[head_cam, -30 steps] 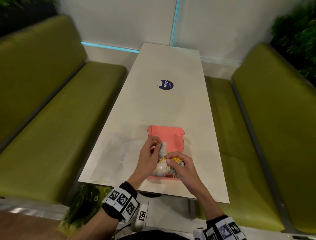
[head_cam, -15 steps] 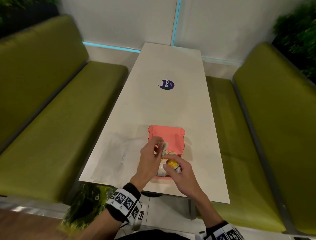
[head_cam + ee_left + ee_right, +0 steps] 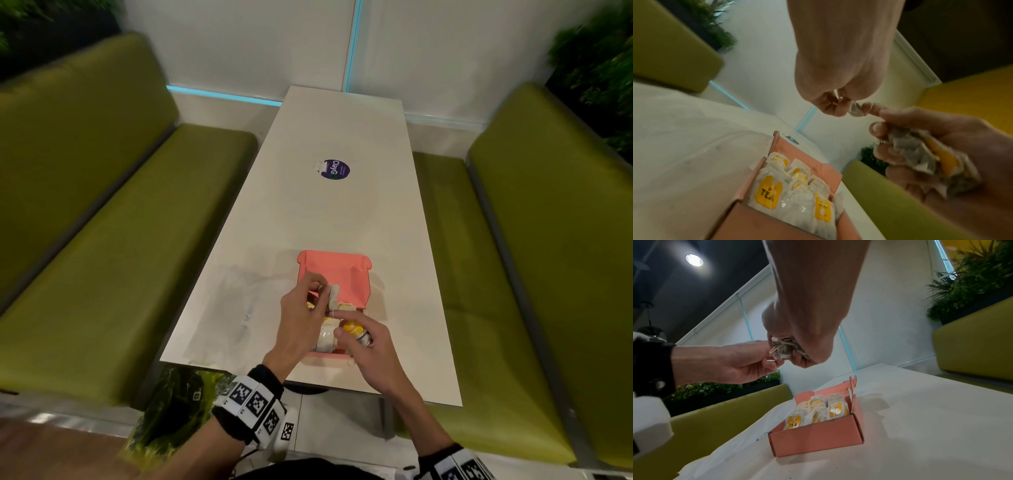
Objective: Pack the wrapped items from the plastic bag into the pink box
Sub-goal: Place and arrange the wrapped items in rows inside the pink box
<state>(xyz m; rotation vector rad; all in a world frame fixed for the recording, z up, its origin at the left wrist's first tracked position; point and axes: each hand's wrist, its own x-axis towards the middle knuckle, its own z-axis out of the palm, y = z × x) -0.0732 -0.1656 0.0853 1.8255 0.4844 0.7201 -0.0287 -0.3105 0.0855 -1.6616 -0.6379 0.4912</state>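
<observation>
Both hands are holding tea bags above the pink box [image 3: 334, 274] on the table [image 3: 342, 212]. The left hand [image 3: 301, 318] is pinching one tea bag [image 3: 333, 297]. The right hand [image 3: 368, 346] is gripping a bunch [image 3: 929, 155]. More bags [image 3: 816, 412] are sitting in the box.

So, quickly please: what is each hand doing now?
Left hand: pinching one tea bag.
Right hand: gripping a bunch of tea bags.

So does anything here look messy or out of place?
Mostly tidy: wrapped tea bags stand in neat rows in the pink box. The odd bit is the crumpled bundle in the right hand, with the left hand pinching a small piece of it.
</observation>
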